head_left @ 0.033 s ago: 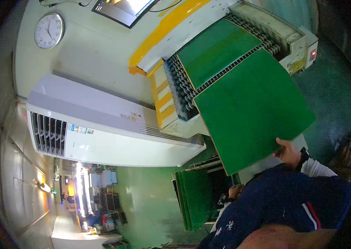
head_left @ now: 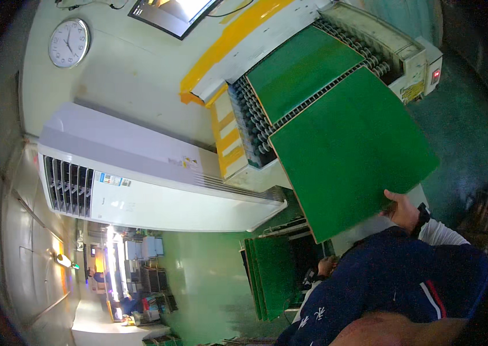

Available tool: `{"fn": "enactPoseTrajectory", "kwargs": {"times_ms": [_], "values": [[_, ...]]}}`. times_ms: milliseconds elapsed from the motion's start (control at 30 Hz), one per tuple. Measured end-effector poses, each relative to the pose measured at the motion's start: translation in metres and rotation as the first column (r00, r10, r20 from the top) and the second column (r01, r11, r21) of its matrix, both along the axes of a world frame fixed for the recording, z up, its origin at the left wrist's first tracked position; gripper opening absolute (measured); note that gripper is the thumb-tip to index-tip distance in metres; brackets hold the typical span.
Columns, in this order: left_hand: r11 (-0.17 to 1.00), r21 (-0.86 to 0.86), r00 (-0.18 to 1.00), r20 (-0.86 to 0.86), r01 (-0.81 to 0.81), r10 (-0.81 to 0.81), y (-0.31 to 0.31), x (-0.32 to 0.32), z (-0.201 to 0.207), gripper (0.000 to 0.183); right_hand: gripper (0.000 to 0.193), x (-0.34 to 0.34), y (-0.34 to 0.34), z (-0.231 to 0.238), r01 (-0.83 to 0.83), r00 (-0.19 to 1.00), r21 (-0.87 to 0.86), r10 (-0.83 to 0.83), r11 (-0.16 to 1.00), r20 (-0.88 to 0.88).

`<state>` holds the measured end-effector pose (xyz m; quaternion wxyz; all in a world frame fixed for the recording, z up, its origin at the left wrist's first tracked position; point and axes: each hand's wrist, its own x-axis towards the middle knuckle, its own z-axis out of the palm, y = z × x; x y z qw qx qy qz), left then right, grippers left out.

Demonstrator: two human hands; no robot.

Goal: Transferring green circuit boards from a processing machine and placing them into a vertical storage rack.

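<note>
A large green board [head_left: 353, 153] lies tilted, its far edge at the roller conveyor. My right hand [head_left: 402, 212] is closed on the board's near edge, thumb on the green face and the other fingers hidden beneath. Lower and to the left, my left hand [head_left: 326, 266] is beside a dark rack [head_left: 301, 254] and a row of upright green boards [head_left: 270, 277]. Its fingers are too small and partly hidden to read. A second green board [head_left: 304, 72] lies flat on the rollers, just beyond the held one.
The roller conveyor [head_left: 249, 124] has a pale frame and a box with a red-lit switch [head_left: 435, 75]. A tall white air conditioner [head_left: 157, 184] stands to the left. A wall clock [head_left: 69, 43] and a screen [head_left: 171, 12] hang beyond. Dark stacked items [head_left: 486, 216] are at right.
</note>
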<state>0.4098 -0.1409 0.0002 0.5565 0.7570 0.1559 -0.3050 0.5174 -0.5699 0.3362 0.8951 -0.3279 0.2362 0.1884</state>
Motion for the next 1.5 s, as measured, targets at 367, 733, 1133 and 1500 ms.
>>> {"fn": "enactPoseTrajectory", "kwargs": {"times_ms": [367, 733, 1133, 1500], "values": [[0.783, 0.534, 0.899, 0.093, 0.318, -0.428, -0.012, 0.009, 0.051, 0.032, 0.024, 0.027, -0.002, 0.013, 0.083, 0.994, 0.016, -0.084, 0.996, 0.076], [0.782, 0.566, 0.928, 0.076, 0.261, -0.365, 0.018, -0.023, -0.018, 0.039, 0.024, 0.04, 0.001, 0.035, 0.111, 0.992, 0.039, -0.113, 0.993, 0.06], [0.868, 0.458, 0.872, 0.485, -0.19, -0.065, -0.009, -0.04, -0.014, 0.048, 0.021, 0.057, 0.005, 0.031, 0.109, 0.994, 0.079, -0.11, 0.991, 0.01], [0.926, 0.364, 0.995, 0.042, -0.096, 0.087, -0.024, -0.018, 0.044, 0.046, 0.02, 0.065, -0.007, 0.012, 0.126, 0.992, 0.09, -0.127, 0.988, 0.008]]}}
